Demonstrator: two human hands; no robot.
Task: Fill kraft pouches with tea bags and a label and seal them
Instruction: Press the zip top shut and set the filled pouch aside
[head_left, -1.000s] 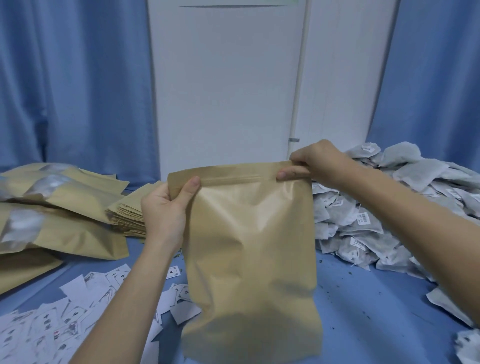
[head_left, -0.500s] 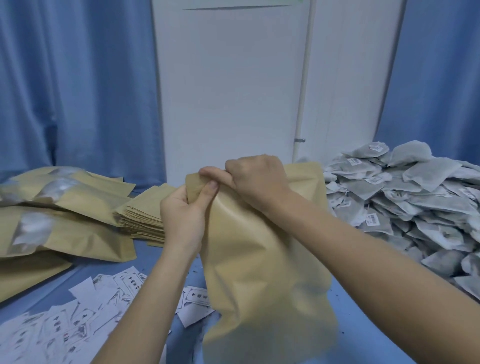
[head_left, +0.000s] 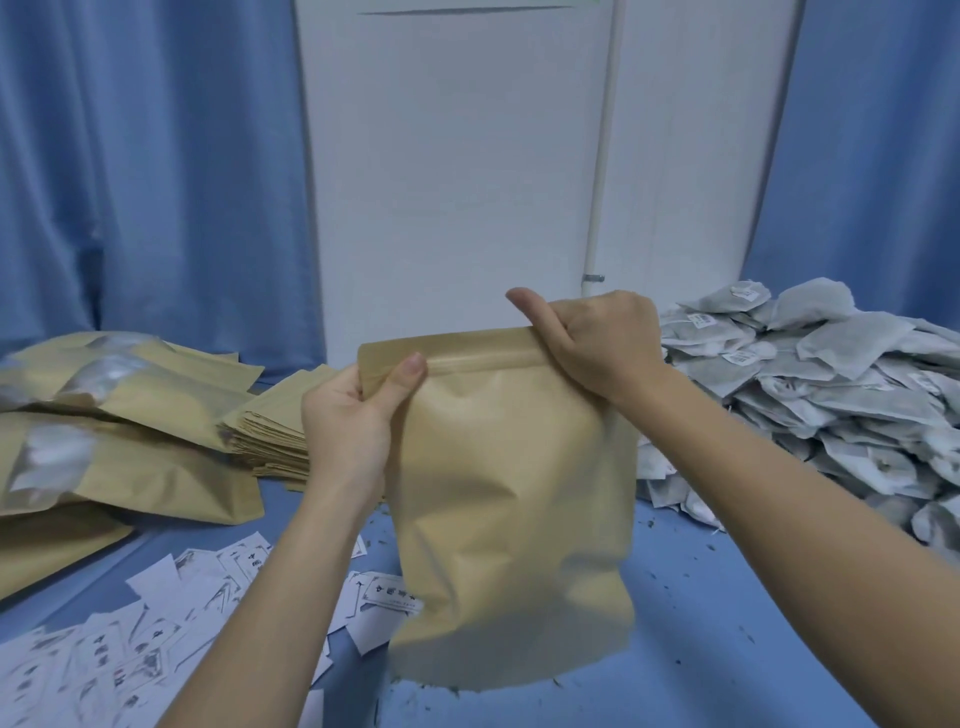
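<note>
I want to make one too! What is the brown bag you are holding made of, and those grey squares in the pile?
The tan stand-up pouch looks like matte kraft paper: dull, with sharp creases. The pale grey square tea bags look like thin fibrous filter paper, soft and slightly fuzzy, though a fine fabric is possible.

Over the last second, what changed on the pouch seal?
The right hand slid from the right end of the kraft pouch top strip to the left corner, then back right, pinching throughout. The left hand kept pinching the left corner. The tea bags and labels stayed put.
</note>
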